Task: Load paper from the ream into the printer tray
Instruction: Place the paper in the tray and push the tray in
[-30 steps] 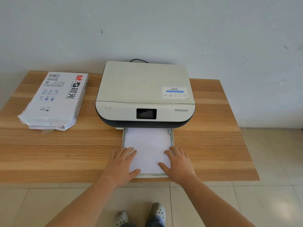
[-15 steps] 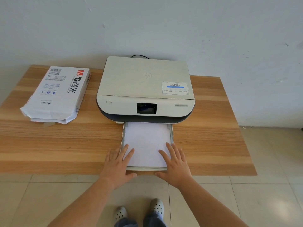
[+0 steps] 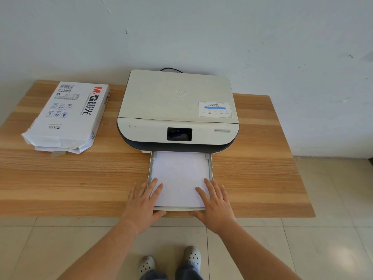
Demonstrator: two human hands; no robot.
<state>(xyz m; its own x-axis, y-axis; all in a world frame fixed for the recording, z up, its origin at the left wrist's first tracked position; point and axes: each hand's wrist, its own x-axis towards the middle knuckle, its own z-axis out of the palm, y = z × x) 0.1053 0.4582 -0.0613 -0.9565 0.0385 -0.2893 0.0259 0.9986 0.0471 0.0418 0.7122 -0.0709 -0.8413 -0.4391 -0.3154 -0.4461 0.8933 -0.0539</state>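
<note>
The white printer (image 3: pixel 177 98) sits at the back middle of the wooden table (image 3: pixel 80 178). Its tray (image 3: pixel 179 208) is pulled out toward me and holds a flat stack of white paper (image 3: pixel 179 174). The opened ream (image 3: pixel 68 116), in a white wrapper with a torn near end, lies to the left of the printer. My left hand (image 3: pixel 141 205) is at the tray's front left corner, my right hand (image 3: pixel 216 207) at its front right corner. On both, the fingers lie spread on the paper and the thumb hooks round the tray's front edge.
The table's near edge runs just under the tray's front. A black cable (image 3: pixel 171 69) leaves the printer's back toward the wall. Tiled floor and my shoes (image 3: pixel 147 264) show below the table edge.
Both hands have slid back along the paper toward me, and the thumbs have dropped from the sheet to the tray's front edge. The tray and ream stay put.
</note>
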